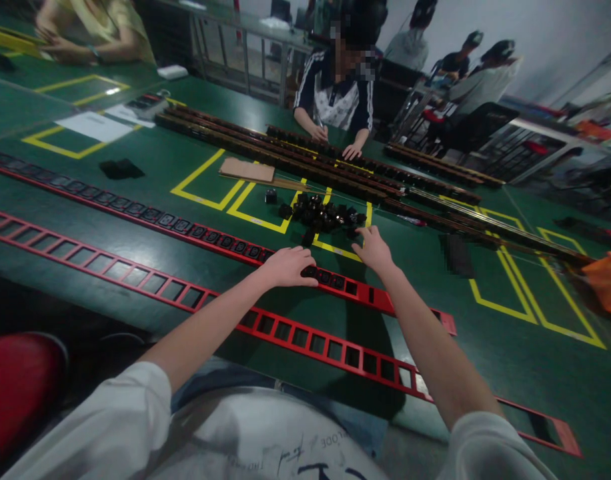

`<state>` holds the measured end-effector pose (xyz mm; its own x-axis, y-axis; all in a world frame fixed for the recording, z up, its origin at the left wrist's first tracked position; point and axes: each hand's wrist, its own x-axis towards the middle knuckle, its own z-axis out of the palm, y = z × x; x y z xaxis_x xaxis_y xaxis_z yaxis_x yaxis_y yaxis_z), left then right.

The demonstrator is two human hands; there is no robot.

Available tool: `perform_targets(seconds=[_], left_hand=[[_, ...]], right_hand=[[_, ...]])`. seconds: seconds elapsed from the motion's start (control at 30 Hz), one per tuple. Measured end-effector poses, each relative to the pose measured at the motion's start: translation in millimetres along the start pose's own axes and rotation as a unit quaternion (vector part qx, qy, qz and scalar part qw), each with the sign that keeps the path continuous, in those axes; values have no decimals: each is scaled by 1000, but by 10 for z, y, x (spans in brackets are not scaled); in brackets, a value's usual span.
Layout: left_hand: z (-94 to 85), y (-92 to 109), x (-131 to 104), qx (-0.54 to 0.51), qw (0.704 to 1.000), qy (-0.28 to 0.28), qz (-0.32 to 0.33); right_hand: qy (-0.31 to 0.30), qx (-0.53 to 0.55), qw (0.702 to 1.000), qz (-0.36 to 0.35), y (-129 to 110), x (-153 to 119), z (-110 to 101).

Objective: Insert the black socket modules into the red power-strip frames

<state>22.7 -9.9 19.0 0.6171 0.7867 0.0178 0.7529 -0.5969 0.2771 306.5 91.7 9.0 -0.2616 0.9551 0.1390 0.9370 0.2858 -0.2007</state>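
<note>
A long red slotted frame (378,295) crosses the green table, many of its openings filled with black square socket modules (226,243). My left hand (288,267) lies over this frame, fingers on the far side and thumb on the near side, closed around a black module seated there. Several modules sit just right of it, followed by an open slot. My right hand (375,250) is at the right edge of a heap of loose black modules (323,213). Its thumb and fingers are apart, and I see nothing held between them.
A second red frame (298,337), with bare openings, runs along the near table edge. Beyond the heap lie a cardboard piece (248,169) and long dark rails (285,157). A co-worker (335,100) sits opposite, writing. An orange bag (608,283) is at far right, a red stool (23,393) at left.
</note>
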Motion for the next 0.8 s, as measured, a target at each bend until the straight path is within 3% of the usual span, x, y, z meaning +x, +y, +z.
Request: perform_targets(seconds=[0.2,0.33,0.5,0.67,0.8], left_hand=[[-8,-1,7,-3,1000,-9,-1],[-16,0,0,-4,1000,-4,2],[-21,9,-8,-1,1000,-7,2],[-12,6,-10,0,1000,-14,-7],[-6,-8,-9,-3,1000,-17,-4]], right_hand=[[23,25,999,-31,141,-248,-50],[8,81,997,-7,200,-475,-90],[35,125,992,5,249,-766,-58],[19,136,990,-2,236,-827,-37],[58,180,982,9,246,-810,-63]])
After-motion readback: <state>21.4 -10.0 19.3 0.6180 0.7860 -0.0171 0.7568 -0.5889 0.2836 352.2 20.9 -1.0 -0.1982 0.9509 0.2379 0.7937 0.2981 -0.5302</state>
